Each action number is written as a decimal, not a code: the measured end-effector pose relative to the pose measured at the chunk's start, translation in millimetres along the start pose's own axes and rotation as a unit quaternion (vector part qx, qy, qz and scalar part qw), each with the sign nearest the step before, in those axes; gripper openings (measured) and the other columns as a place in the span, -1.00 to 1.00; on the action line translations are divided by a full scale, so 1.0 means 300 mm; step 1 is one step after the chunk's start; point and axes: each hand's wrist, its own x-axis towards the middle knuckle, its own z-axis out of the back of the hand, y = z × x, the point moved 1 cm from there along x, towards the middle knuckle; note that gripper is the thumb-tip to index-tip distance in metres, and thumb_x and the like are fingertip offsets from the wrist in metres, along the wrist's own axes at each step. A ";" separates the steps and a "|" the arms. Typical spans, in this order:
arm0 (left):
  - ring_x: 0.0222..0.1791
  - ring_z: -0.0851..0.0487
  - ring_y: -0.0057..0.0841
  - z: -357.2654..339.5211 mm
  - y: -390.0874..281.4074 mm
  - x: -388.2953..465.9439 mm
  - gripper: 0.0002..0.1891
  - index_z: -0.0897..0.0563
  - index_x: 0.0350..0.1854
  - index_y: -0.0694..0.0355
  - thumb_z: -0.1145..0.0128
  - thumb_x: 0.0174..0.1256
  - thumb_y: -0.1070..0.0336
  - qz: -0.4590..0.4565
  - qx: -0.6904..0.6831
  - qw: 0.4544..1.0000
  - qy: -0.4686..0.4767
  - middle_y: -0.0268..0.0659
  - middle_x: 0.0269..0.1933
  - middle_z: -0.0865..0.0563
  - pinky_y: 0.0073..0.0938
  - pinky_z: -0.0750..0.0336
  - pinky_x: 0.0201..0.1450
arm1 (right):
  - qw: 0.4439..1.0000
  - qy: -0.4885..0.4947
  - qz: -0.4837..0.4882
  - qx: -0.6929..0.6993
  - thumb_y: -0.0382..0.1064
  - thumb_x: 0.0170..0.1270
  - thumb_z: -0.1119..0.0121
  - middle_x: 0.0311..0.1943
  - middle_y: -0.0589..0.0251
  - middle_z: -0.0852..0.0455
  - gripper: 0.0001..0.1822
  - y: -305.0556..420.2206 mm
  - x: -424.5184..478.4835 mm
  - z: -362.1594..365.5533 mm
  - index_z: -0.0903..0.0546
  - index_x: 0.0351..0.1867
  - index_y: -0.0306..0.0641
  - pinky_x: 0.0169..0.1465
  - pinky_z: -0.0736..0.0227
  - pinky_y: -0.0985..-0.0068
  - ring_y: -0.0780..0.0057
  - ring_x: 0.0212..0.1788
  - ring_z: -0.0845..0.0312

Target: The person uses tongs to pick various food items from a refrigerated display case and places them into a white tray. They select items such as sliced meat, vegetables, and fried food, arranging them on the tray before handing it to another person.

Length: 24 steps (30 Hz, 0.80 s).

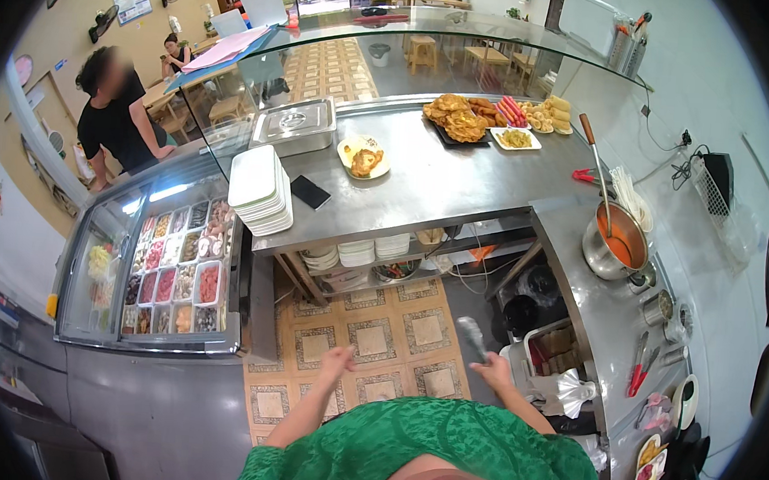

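My right hand [496, 373] grips the lower end of a shiny, pale utensil or bag-wrapped object [473, 336], blurred, above the floor right of centre. To the left, my left hand [339, 362] hangs over the tiled floor with its fingers curled; nothing shows in it. Beyond both hands stands a stainless-steel counter [414, 182] with a plate of fried food [365, 161], a black phone [310, 192], a stack of white trays [262, 189] and a lidded steel pan [294, 125].
A glass display fridge [147, 341] of food trays stands left, a person [118, 111] leaning beside it. On the right counter are a pot of red-orange liquid [615, 244] with a ladle and red-handled tongs [640, 371]. Fried foods [458, 118] sit under the glass shelf [437, 22].
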 end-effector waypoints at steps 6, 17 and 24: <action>-0.62 -0.54 -0.61 0.396 -0.115 0.090 -0.93 -0.55 -0.38 0.30 -0.04 0.27 0.46 -0.083 -0.114 0.973 -0.185 -0.32 -0.59 -0.57 -0.60 -0.38 -0.62 | 0.963 0.154 0.200 -0.094 0.11 -0.11 -0.37 -0.50 0.10 -0.65 -0.57 0.376 0.071 -0.185 -0.60 -0.36 -0.16 -0.27 -0.45 0.21 0.06 -0.36 -0.59; -0.15 -0.52 -0.42 0.787 -0.847 0.506 -0.55 -0.51 -0.06 0.43 -0.22 0.20 0.12 -0.213 0.091 0.863 -0.450 -0.11 -0.12 -0.58 -0.43 -0.39 -0.04 | 0.956 0.201 0.204 -0.064 0.12 -0.05 -0.33 -0.47 0.06 -0.66 -0.58 0.497 0.572 -0.196 -0.57 -0.34 -0.15 -0.28 -0.45 0.20 0.04 -0.36 -0.59; -0.12 -0.59 -0.24 0.926 -0.894 0.767 -0.57 -0.55 -0.06 0.37 -0.23 0.11 0.15 -0.150 0.238 0.830 -0.481 0.01 -0.13 -0.61 -0.30 -0.42 -0.02 | 0.941 0.260 0.214 -0.002 0.06 -0.07 -0.35 -0.50 0.07 -0.64 -0.56 0.669 0.795 -0.200 -0.59 -0.25 -0.18 -0.23 -0.46 0.24 0.09 -0.36 -0.60</action>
